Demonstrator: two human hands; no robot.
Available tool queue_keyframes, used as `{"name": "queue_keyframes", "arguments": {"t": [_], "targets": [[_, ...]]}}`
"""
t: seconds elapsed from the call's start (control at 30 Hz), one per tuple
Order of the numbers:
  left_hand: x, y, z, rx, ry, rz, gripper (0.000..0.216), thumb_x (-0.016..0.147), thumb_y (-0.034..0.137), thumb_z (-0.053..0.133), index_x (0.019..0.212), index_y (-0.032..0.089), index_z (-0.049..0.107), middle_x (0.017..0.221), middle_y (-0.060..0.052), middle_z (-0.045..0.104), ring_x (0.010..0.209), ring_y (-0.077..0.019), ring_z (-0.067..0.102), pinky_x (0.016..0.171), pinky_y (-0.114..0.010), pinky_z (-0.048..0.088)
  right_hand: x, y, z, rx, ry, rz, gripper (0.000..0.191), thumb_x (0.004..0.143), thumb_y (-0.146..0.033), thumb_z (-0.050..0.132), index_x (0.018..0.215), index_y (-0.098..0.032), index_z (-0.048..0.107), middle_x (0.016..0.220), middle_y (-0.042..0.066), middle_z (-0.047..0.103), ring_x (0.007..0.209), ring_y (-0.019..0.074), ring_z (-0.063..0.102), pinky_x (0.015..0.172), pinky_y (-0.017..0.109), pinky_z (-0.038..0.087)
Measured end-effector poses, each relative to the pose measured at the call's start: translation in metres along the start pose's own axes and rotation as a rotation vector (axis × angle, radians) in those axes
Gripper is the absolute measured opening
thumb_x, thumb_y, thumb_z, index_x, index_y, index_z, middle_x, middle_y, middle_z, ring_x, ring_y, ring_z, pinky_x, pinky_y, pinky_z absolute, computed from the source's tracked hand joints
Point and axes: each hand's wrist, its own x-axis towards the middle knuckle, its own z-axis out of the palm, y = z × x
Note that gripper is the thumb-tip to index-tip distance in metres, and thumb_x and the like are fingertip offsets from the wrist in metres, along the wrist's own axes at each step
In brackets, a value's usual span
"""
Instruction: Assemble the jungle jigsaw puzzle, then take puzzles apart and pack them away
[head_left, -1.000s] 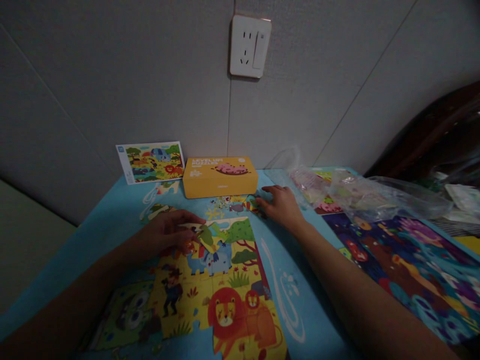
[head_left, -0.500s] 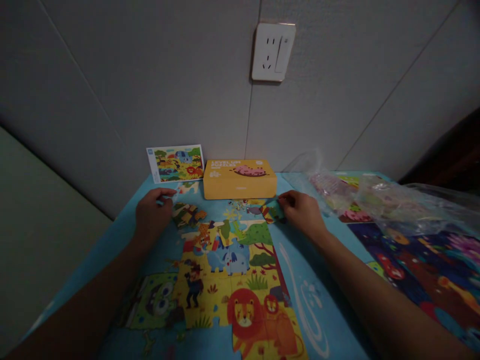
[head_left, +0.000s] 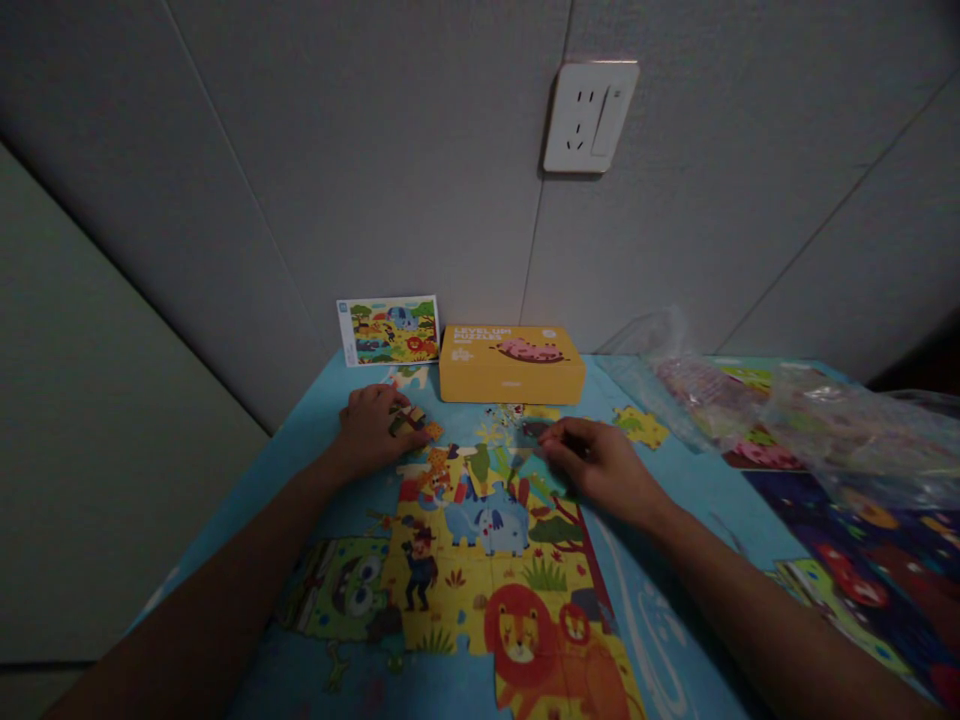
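Note:
The partly joined jigsaw puzzle (head_left: 480,560) shows lions, elephants and a figure in a hat, and lies on a blue patterned table cover. At its upper left, my left hand (head_left: 373,428) is curled, fingers and thumb closed on a brown and orange puzzle piece (head_left: 409,420); how many pieces are there I cannot tell. Past the puzzle's upper right corner, my right hand (head_left: 604,462) pinches at a piece with a grey shape (head_left: 534,429), partly hidden by the fingertips. A loose yellow piece (head_left: 641,426) rests to the right of that hand.
Against the wall stand a yellow puzzle box (head_left: 511,385) and a picture card (head_left: 394,330). Clear plastic bags (head_left: 817,410) lie at the right beside a dark finished picture (head_left: 840,540). A wall socket (head_left: 590,117) is above.
The view has shifted left. My left hand has closed over the loose pieces. My right hand has moved left and nearer the puzzle, uncovering the yellow piece.

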Motion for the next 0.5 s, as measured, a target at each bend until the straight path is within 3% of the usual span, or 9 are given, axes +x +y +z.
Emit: {"name": "queue_keyframes", "arguments": {"t": [0.17, 0.3, 0.37, 0.43, 0.5], "targets": [[-0.002, 0.017, -0.012, -0.503, 0.108, -0.132, 0.034, 0.074, 0.048, 0.07, 0.081, 0.02, 0.052, 0.074, 0.001, 0.06, 0.069, -0.0169, 0.058, 0.065, -0.029, 0.047, -0.003, -0.009, 0.017, -0.177, 0.024, -0.153, 0.016, 0.087, -0.03, 0.057, 0.095, -0.02, 0.066, 0.089, 0.007, 0.068, 0.083, 0.0205, 0.061, 0.075, 0.033, 0.045], [-0.017, 0.046, -0.008, -0.845, 0.052, -0.08, 0.03, 0.071, 0.04, 0.074, 0.079, 0.02, 0.052, 0.073, 0.003, 0.061, 0.065, -0.0144, 0.058, 0.062, -0.026, 0.047, -0.009, -0.015, 0.023, -0.087, -0.001, -0.211, 0.039, 0.087, -0.036, 0.061, 0.122, -0.02, 0.058, 0.101, 0.008, 0.069, 0.088, 0.0213, 0.063, 0.076, 0.033, 0.047], [-0.028, 0.059, -0.004, -0.824, -0.091, 0.054, 0.026, 0.071, 0.038, 0.074, 0.078, 0.02, 0.057, 0.071, 0.003, 0.063, 0.066, -0.0143, 0.059, 0.063, -0.025, 0.046, -0.013, -0.022, 0.026, -0.019, -0.083, -0.257, 0.043, 0.086, -0.037, 0.063, 0.125, -0.021, 0.055, 0.102, 0.007, 0.069, 0.087, 0.0199, 0.064, 0.075, 0.031, 0.047], [-0.036, 0.068, -0.001, -0.731, -0.291, 0.234, 0.023, 0.072, 0.038, 0.074, 0.077, 0.019, 0.062, 0.064, 0.003, 0.062, 0.06, -0.0129, 0.056, 0.06, -0.024, 0.043, -0.016, -0.027, 0.03, 0.03, -0.155, -0.285, 0.033, 0.089, -0.034, 0.06, 0.12, -0.022, 0.059, 0.096, 0.004, 0.071, 0.082, 0.0173, 0.064, 0.073, 0.028, 0.047], [-0.041, 0.071, 0.001, -0.654, -0.396, 0.346, 0.021, 0.073, 0.035, 0.073, 0.086, 0.019, 0.066, 0.068, 0.002, 0.065, 0.063, -0.0138, 0.057, 0.062, -0.025, 0.043, -0.018, -0.03, 0.032, 0.049, -0.165, -0.266, 0.022, 0.091, -0.031, 0.057, 0.11, -0.022, 0.063, 0.087, 0.001, 0.071, 0.074, 0.0154, 0.063, 0.069, 0.026, 0.045]]}}
